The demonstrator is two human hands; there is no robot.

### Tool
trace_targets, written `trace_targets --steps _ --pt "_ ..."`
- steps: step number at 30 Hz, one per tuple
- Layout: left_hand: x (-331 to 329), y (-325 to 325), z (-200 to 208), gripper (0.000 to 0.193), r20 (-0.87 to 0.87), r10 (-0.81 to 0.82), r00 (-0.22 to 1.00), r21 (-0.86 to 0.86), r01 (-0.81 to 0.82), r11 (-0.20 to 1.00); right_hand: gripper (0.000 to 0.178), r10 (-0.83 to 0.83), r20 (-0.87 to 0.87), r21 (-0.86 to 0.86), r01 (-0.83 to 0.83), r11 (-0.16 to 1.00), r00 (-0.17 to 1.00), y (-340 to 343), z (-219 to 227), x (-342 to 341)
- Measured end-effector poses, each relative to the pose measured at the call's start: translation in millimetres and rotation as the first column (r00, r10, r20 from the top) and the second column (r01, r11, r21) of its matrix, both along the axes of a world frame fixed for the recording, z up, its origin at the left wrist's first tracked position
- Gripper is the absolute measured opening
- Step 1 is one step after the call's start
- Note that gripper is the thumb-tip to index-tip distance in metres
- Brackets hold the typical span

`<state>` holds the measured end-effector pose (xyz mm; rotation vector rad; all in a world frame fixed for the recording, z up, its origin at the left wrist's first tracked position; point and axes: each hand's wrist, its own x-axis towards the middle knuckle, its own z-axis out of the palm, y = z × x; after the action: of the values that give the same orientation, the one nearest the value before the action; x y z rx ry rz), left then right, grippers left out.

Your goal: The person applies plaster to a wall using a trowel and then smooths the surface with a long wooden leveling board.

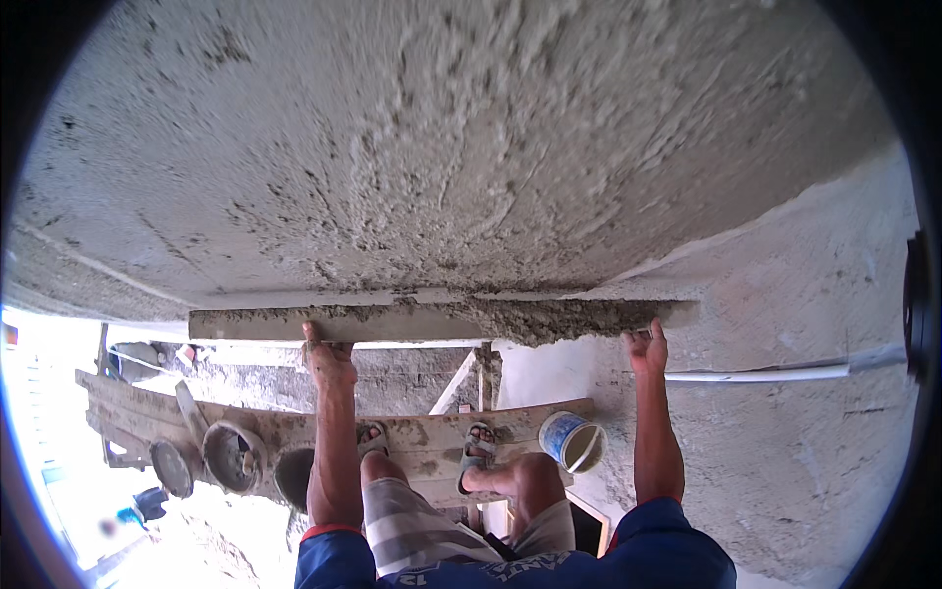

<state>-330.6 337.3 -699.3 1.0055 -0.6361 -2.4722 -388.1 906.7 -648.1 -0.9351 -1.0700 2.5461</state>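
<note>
A long, straight screed board [407, 322] lies level along the lower edge of a wall area of wet grey plaster [471, 167]. Rough mortar [549, 319] is heaped on its right half. My left hand [331, 361] grips the board left of its middle, thumb up on the near face. Near the right end, my right hand [646, 349] holds it with the thumb raised; the fingers are partly hidden below the board. Both arms reach out straight.
I stand in sandals on a plank scaffold [422, 432]. Several round mortar tubs, one a dark bucket [234, 456], sit at the left. A white-and-blue bucket [572, 440] stands near the planks' right end. Whitish pipe [756, 374] runs along the wall at right.
</note>
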Motion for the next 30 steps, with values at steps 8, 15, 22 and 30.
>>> trace_targets --steps 8,15,22,30 --pt "99 24 56 0.043 0.280 0.111 0.954 0.095 -0.143 0.985 0.037 0.133 0.057 0.001 -0.133 0.991 0.989 21 101 73" --pt "192 38 44 0.039 0.405 0.099 0.909 0.208 -0.197 0.958 0.050 0.530 -0.027 -0.097 -0.530 0.843 0.848 27 167 94" --pt "249 52 43 0.043 0.414 0.278 0.867 0.314 -0.423 0.850 0.055 0.691 0.002 0.023 -0.691 0.723 0.723 -2 227 77" --pt "395 12 45 0.050 0.294 0.483 0.825 0.236 -0.552 0.800 0.053 0.809 0.165 -0.103 -0.805 0.584 0.565 -89 239 120"
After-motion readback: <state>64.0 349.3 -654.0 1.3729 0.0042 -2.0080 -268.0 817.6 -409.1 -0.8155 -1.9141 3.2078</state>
